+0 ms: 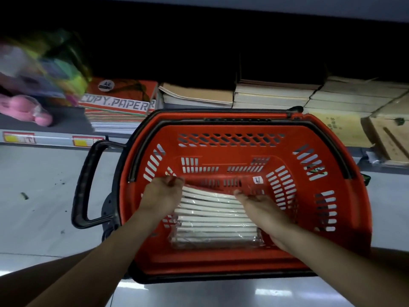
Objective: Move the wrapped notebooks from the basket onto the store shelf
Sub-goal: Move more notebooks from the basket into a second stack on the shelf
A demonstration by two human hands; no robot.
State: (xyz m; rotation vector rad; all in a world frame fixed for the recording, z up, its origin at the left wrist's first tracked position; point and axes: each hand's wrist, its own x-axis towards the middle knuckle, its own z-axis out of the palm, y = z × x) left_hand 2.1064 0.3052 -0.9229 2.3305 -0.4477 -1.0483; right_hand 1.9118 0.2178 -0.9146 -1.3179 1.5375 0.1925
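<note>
A red shopping basket point(345, 218) stands on the floor in front of a low store shelf point(55, 141). Inside it lies a pack of white notebooks point(212, 220) wrapped in clear plastic, with a small white price sticker near its far right corner. Both my hands are inside the basket. My left hand point(162, 194) grips the pack's far left corner, fingers curled over the edge. My right hand point(261, 207) holds the pack's right side, thumb on top; its fingers are hidden under the pack.
The shelf holds a red copy-paper stack point(120, 98), stacks of brown and cream notebooks point(272, 94) and cardboard boxes point(387, 134) at the right. Blurred colourful items and a pink toy point(24, 108) lie at the left. The basket's black handle point(85, 185) sticks out leftward over the grey floor.
</note>
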